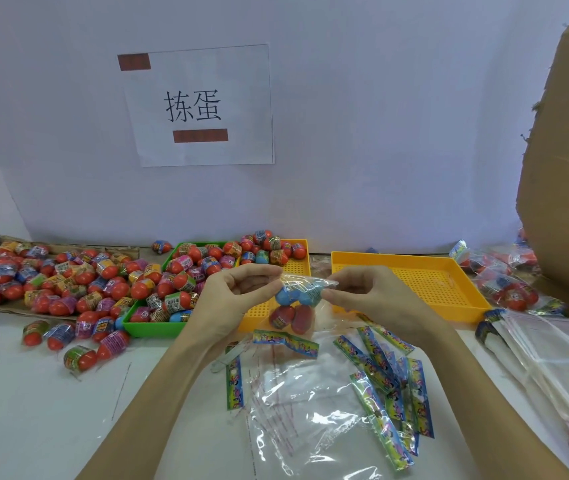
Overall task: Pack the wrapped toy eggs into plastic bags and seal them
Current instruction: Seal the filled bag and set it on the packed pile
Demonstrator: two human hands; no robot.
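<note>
A white paper sign (200,105) hangs on the pale wall (380,116), printed with two black characters and two dark red-brown bars, one at its top left corner and one below the characters. On the right, a tall brown cardboard box (567,174) stands at the edge of view. A white tabletop (34,410) spreads below.

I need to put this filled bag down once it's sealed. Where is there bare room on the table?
The right yellow tray looks bare. Bare tabletop lies near left, below the loose eggs. Crowded: green tray, egg pile, header cards, empty bags.
</note>
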